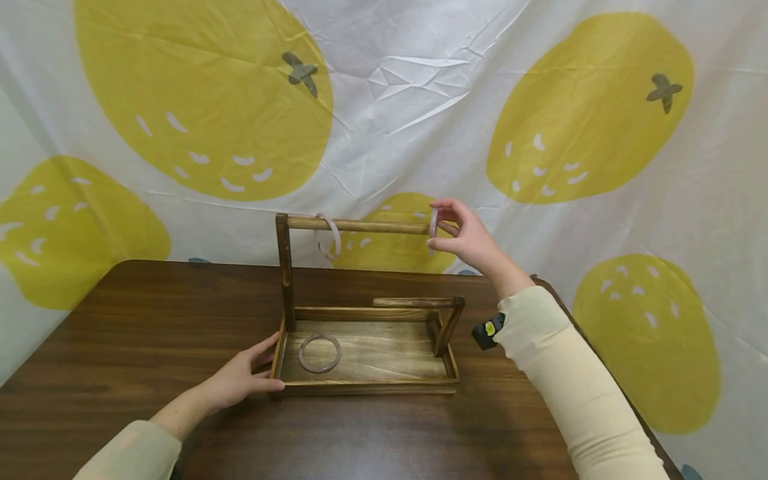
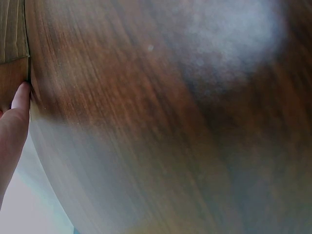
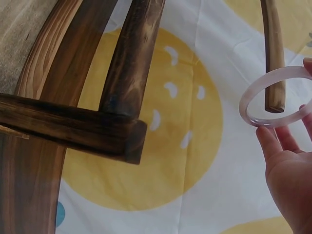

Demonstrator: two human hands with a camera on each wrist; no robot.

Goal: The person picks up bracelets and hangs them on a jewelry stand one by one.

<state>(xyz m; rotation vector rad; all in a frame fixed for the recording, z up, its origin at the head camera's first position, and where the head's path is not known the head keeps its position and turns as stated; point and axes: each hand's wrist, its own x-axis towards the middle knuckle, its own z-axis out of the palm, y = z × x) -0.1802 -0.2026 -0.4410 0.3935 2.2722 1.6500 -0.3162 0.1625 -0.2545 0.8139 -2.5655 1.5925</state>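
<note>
A wooden display stand has a shallow tray base (image 1: 384, 387), a tall upper rod (image 1: 384, 227) and a lower rod (image 1: 408, 303). Near the free right end of the upper rod, my right hand (image 1: 474, 241) pinches a pale lilac bangle (image 1: 433, 225) between thumb and fingers. In the right wrist view, the rod's tip appears within the ring of this bangle (image 3: 247, 106). A second, whitish bangle (image 1: 336, 241) hangs on the upper rod near the left post. The third bangle (image 1: 320, 370) lies flat inside the tray. My left hand (image 1: 234, 381) touches the tray's left end, thumb at its front corner.
The stand sits on a dark brown wooden table (image 1: 198, 313). Behind it hangs a white cloth (image 1: 408, 133) printed with large yellow fruit. The lower rod's short post (image 1: 449, 328) rises from the tray's right end, below my right hand.
</note>
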